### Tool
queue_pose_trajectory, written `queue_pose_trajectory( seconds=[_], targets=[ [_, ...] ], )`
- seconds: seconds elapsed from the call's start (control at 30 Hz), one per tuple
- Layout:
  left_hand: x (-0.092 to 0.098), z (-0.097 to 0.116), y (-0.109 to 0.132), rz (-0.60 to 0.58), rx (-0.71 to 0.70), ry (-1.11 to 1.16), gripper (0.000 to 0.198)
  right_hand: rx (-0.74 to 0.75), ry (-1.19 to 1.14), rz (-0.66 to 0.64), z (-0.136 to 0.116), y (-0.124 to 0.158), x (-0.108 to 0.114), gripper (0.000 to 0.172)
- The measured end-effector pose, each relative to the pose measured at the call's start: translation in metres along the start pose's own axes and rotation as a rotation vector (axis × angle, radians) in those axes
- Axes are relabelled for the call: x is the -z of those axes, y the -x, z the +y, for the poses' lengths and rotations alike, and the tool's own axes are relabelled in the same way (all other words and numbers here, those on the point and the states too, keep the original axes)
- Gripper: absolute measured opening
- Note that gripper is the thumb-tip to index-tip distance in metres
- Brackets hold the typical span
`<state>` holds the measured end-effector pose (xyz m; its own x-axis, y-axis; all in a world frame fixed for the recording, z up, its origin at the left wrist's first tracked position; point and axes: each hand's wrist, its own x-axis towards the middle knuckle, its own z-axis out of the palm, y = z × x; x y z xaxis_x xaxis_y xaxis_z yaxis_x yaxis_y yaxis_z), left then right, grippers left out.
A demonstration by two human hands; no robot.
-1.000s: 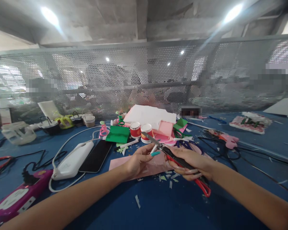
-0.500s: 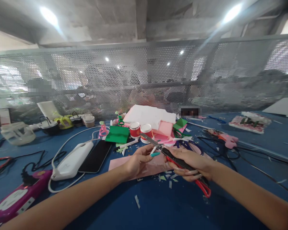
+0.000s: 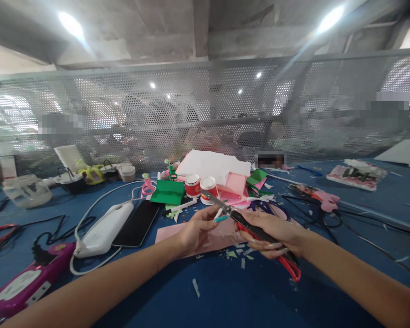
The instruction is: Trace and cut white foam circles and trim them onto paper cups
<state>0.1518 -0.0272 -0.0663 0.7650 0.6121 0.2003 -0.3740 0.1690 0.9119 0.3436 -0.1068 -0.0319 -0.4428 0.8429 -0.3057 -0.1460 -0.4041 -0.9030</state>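
Observation:
My left hand [image 3: 200, 228] pinches a small white strip [image 3: 219, 212] between thumb and fingers, a teal nail showing on the thumb. Red-and-black scissors [image 3: 256, 231] lie in my right hand [image 3: 276, 232], its fingers wrapped round the handles. Their blades point up and left, right beside the white strip, above my left fingertips. Under both hands is a pink sheet [image 3: 167, 233] on the blue table, with small paper scraps [image 3: 231, 253] near its front edge. Two red-and-white paper cups [image 3: 208, 184] stand just beyond the hands.
A black phone [image 3: 136, 224], a white power bank [image 3: 104, 230] and a purple power strip [image 3: 30, 278] lie at left. Green paper [image 3: 167, 192] and white sheets [image 3: 213, 165] are behind. A pink glue gun [image 3: 325, 200] and cables lie right. Perforated metal panels stand beyond.

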Motion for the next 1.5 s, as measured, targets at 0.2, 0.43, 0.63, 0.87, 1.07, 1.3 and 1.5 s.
queue_pose_trajectory(
  seconds=[0.2,0.43,0.63,0.87,1.07,1.3,1.5],
  targets=[
    [0.002,0.000,0.001,-0.024,0.019,-0.022,0.055,0.014,0.009,0.001,-0.001,0.000,-0.001,0.036],
    [-0.005,0.006,0.002,-0.092,0.012,-0.059,0.056,0.034,0.008,-0.051,0.001,-0.002,0.005,0.040],
    [-0.005,0.006,0.002,-0.077,-0.010,-0.019,0.061,0.040,-0.004,-0.059,0.000,-0.002,0.006,0.040],
    [-0.002,0.003,0.002,-0.001,-0.030,0.028,0.051,0.053,-0.022,-0.072,0.000,-0.002,0.009,0.038],
    [-0.004,0.004,0.002,-0.046,-0.022,-0.007,0.052,0.048,-0.004,-0.070,0.000,-0.002,0.007,0.039],
    [-0.001,0.002,0.000,-0.028,-0.005,0.000,0.052,0.040,0.003,-0.034,-0.001,0.000,0.004,0.036],
    [-0.001,0.001,-0.001,0.003,-0.029,0.021,0.047,0.058,-0.012,-0.049,0.000,0.000,0.005,0.035]
  ],
)
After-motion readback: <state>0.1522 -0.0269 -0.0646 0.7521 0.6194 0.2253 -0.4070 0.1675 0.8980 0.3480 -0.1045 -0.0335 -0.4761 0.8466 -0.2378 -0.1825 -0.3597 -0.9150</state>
